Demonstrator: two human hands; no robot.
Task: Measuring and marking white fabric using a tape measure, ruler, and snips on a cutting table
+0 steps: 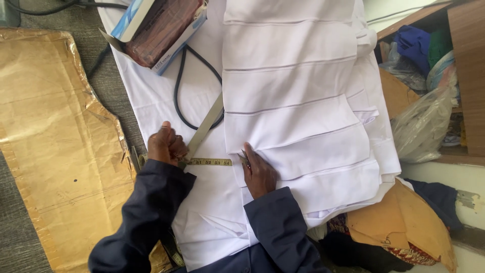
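Left hand (165,145) closed on the tape (211,162); right hand (258,174) pins its other end flat against the stacked white cloth (298,101) on the surface (151,96).

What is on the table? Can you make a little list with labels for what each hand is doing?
left hand: closed in a grip on one end of the yellow measuring tape
right hand: pressing the tape's other end at the edge of the folded white cloth pieces
tape: stretched flat between both hands over the white cloth sheet
stack: white pieces overlapping like steps
nearby: open box, black cable, brown paper at the left
sleeves: dark blue
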